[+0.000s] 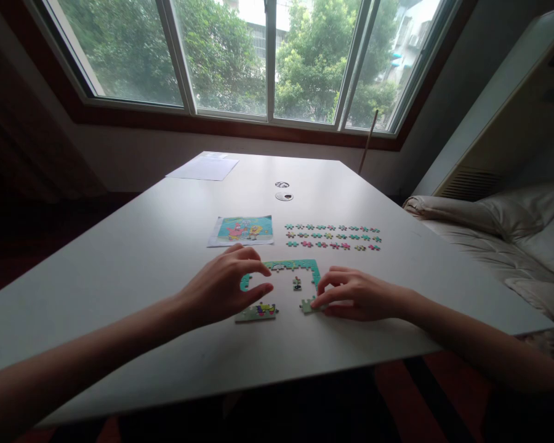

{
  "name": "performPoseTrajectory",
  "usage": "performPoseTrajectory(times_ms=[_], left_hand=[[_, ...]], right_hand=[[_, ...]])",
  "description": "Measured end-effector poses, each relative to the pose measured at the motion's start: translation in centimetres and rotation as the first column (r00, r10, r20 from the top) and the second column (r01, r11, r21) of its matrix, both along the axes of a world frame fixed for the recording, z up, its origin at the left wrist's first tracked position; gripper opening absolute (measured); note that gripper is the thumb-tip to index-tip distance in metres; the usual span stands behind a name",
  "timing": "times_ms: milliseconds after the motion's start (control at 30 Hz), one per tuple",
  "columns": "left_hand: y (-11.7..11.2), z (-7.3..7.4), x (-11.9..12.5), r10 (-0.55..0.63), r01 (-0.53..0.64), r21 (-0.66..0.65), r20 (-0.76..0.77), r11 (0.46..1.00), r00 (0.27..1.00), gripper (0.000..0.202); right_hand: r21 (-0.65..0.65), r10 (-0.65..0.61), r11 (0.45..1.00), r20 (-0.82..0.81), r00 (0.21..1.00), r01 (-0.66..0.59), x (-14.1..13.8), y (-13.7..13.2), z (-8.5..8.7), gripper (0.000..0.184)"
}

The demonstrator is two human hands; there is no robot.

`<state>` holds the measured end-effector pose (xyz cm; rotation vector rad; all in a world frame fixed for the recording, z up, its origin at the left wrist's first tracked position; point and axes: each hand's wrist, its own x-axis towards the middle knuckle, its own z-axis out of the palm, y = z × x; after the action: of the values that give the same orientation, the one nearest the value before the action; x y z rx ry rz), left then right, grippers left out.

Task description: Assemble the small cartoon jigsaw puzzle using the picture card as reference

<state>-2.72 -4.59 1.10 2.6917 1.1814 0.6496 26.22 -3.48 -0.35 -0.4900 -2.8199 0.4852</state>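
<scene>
On the table lies a partly joined jigsaw puzzle, its teal border (295, 263) running along the top and down both sides. My left hand (231, 280) hovers over the left part of the border, thumb and forefinger apart, holding nothing. Below it is a joined bottom-left section (257, 312) with yellow and purple shapes. My right hand (353, 292) has its fingers bent onto a pale green puzzle piece (307, 305) at the lower right, partly covering it and the right border. A small joined cluster (297, 283) sits inside the frame, apart from the border.
Loose puzzle pieces (332, 236) lie in three rows beyond my right hand. Left of them is a cartoon reference picture (244, 230). White paper (203, 167) lies at the far left of the table (133, 271), and two round inserts (284, 197) sit near its middle.
</scene>
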Motion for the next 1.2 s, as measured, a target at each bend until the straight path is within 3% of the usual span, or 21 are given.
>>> performPoseTrajectory(times_ms=[233,500,833,933,1033,1200], left_hand=[[0.4,-1.6,-3.9,0.064,-0.077,-0.062,-0.185,0.995,0.981,0.058],[0.1,-1.8,-3.7,0.041,-0.084,-0.126,-0.308,0.988,0.951,0.079],[0.2,-1.7,-3.3,0.085,-0.119,-0.116,-0.257,0.986,0.963,0.068],[0.6,-1.3,-2.1,0.1,-0.122,-0.096,-0.201,0.988,0.974,0.051],[0.8,-0.8,-0.4,0.03,-0.045,-0.096,-0.148,0.994,0.989,0.032],[0.9,-0.7,2.8,-0.025,0.005,-0.126,-0.158,0.992,0.987,0.024]], right_hand=[[0.015,-0.001,1.0,0.016,1.0,0.0,-0.1,-0.2,0.1,0.022],[0.065,0.016,0.998,0.034,0.999,-0.018,0.1,-0.3,0.4,0.021],[0.012,0.006,1.0,-0.01,1.0,-0.006,0.4,0.2,0.6,0.018],[-0.004,-0.011,1.0,-0.036,0.999,0.011,0.6,0.4,0.7,0.018],[-0.032,-0.017,0.999,-0.045,0.999,0.015,0.7,0.6,0.7,0.018],[-0.059,-0.002,0.998,-0.03,1.0,0.0,0.5,0.6,0.6,0.018]])
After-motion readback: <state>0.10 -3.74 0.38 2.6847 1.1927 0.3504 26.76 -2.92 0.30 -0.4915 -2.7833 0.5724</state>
